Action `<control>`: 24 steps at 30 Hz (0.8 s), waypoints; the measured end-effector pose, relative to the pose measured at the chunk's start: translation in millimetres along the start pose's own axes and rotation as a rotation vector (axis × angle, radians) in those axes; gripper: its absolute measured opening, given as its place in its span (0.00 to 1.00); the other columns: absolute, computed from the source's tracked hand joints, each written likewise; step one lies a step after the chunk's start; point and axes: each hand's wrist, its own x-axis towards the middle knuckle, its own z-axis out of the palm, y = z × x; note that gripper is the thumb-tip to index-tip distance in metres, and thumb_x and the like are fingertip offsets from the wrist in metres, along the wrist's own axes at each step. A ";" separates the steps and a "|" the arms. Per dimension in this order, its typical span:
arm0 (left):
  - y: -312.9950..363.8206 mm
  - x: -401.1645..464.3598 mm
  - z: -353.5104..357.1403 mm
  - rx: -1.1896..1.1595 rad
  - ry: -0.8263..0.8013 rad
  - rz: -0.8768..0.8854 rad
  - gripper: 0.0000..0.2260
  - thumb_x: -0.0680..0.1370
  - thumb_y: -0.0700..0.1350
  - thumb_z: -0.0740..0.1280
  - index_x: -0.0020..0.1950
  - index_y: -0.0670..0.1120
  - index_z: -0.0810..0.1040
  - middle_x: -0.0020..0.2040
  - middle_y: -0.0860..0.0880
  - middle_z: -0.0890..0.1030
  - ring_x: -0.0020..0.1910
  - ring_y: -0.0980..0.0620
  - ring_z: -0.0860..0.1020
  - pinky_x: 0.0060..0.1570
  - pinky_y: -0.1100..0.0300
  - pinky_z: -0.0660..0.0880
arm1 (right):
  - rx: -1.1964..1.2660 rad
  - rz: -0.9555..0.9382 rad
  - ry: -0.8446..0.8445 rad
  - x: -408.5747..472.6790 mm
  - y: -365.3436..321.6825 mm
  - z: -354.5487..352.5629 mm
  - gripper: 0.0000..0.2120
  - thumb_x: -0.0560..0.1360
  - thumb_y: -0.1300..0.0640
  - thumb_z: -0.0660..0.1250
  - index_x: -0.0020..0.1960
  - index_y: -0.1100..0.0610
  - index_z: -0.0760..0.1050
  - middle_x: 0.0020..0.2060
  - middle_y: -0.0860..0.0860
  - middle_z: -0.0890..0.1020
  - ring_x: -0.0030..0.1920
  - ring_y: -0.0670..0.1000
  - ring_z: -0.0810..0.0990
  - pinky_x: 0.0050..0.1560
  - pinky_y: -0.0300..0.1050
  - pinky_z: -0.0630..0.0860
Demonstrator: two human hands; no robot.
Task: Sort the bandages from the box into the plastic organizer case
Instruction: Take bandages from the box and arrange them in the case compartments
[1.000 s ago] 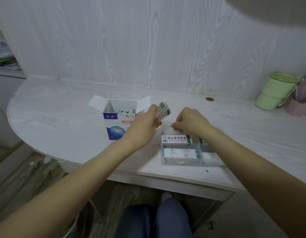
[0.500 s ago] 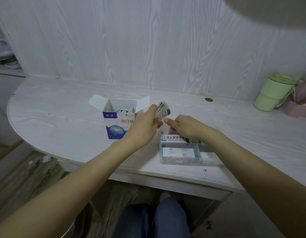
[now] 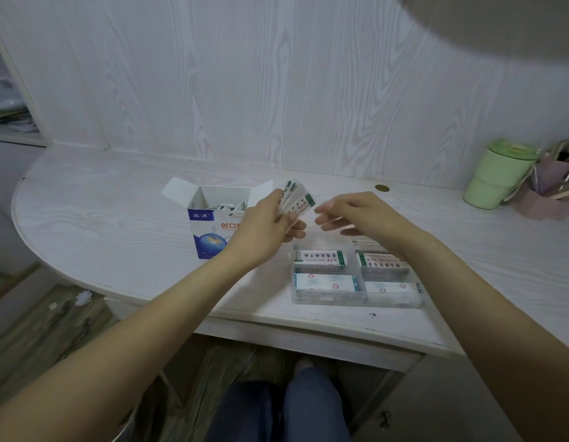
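Bandages [image 3: 296,200] sit fanned in the left hand [image 3: 266,225], pinched between thumb and curled fingers just in front of the open box [image 3: 213,224], with their green-striped ends pointing up and to the right. The right hand [image 3: 356,215] hovers just beside that fan, above the far edge of the organizer case [image 3: 356,299]; its fingers are loosely spread and hold nothing, thumb and forefinger aimed at the nearest strip. More wrapped bandages show inside the box.

The step in hand looks like drawing one strip from the fan and dropping it into a matching compartment. To do that well, the right thumb and forefinger should take only the outermost strip by its free end, while the left hand eases its pinch enough to let one slide out but not the whole bunch. Reading the print before letting go matters, since the case seems to be sorted by type: green-edged strips lie in the two compartments farther from the person, blue-edged ones in the two nearer. Laying each strip flat and lengthwise on its stack should keep the piles neat. Thin paper wrappers probably cling together, so a small rub between the fingertips could separate a doubled pair. Working low over the case would limit strays on the desk [image 3: 117,218].
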 end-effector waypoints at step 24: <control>-11.9 0.2 -5.6 0.307 0.029 0.048 0.08 0.82 0.42 0.58 0.56 0.38 0.70 0.50 0.45 0.82 0.49 0.51 0.81 0.52 0.47 0.77 | -0.248 0.157 0.261 16.1 7.1 13.7 0.05 0.74 0.65 0.66 0.43 0.58 0.79 0.36 0.52 0.80 0.30 0.47 0.73 0.30 0.38 0.69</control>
